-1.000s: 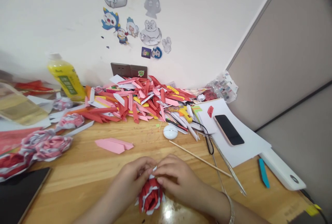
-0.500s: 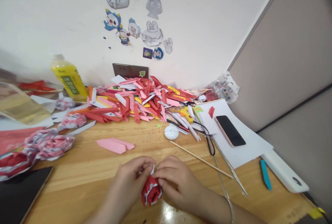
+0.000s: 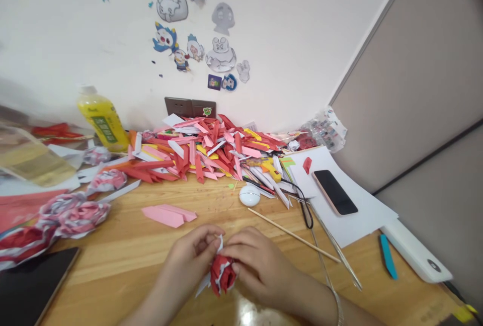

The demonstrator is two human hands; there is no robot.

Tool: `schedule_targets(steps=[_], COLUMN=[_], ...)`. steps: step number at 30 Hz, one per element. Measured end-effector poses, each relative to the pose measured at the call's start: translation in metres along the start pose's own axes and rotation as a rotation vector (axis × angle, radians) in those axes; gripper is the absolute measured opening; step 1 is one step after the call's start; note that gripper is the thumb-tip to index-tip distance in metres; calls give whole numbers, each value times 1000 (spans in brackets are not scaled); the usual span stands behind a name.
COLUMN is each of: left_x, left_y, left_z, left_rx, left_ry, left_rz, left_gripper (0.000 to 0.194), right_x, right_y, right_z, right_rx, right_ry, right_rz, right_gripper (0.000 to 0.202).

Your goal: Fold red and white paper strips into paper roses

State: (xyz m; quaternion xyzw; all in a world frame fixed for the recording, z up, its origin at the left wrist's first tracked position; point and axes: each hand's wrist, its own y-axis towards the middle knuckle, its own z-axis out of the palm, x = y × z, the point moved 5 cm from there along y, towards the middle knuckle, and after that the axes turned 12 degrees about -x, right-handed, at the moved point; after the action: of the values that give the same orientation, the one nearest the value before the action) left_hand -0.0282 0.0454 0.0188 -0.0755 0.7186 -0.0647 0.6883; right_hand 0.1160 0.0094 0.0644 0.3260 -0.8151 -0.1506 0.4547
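1. Wooden bench [image 3: 124, 240], carrying a heap of folded paper [image 3: 199, 150] (red, pink, white, yellow).
2. Left hand [image 3: 190, 255] and right hand [image 3: 262, 263], each grip pinching the paper flower [image 3: 222, 274].
3. That flower, red and white, sits between the hands.

Red-and-white folded rose [image 3: 222, 274]: paper, matt, creased. Pink folded piece [image 3: 166, 215]: paper, matt, sharply creased. Heap of red, pink, yellow and white folded strips [image 3: 211, 146]: paper, matt. Light-brown tabletop [image 3: 121, 225]: wood-grained, smooth, glossy where light reflects. White egg-shaped case [image 3: 249, 195]: plastic-looking, smooth, glossy. Thin tan stick [image 3: 294, 235]: wood-looking, matt. Yellow bottle with green label [image 3: 102, 120]: clear plastic, glossy. Black-screened phone [image 3: 334, 192]: smooth, glass-like front. Crumpled clear packet [image 3: 325, 129]: shiny plastic film.
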Motion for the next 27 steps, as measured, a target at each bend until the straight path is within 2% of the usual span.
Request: schedule_targets(steps=[3,6,9,12,14,17,21,23,27], left_x=[2,8,13,13,7,1,7,8,4], left_y=[5,7,7,7,7,5,4,5,7], left_z=[-2,-1,0,0,2,5,9,7,-1], left_rx=[-20,-4,-18,-40,26,116,126,85,15], left_ry=[-57,-103,-139,-184,-172,-140,-99,-20,76], left_rz=[-86,-168,-179,-145,-19,130,170,217,289], left_gripper=[33,43,54,67,63,64,80,75,52], right_x=[-17,-30,-43,-53,-60,-62,-54,-50,-45], right_y=[1,1,-1,-4,-7,-8,-9,-9,-8], right_z=[-7,-6,-5,-9,-14,-19,-19,-15,-9], right_rx=[-62,-52,-100,-229,-344,-451,-504,-476,-388], right_ry=[-43,50,107,161,203,169,120,135,158], right_rz=[191,288,413,519,578,530,412,375,288], right_gripper=[34,16,10,17,21,23,22,24,25])
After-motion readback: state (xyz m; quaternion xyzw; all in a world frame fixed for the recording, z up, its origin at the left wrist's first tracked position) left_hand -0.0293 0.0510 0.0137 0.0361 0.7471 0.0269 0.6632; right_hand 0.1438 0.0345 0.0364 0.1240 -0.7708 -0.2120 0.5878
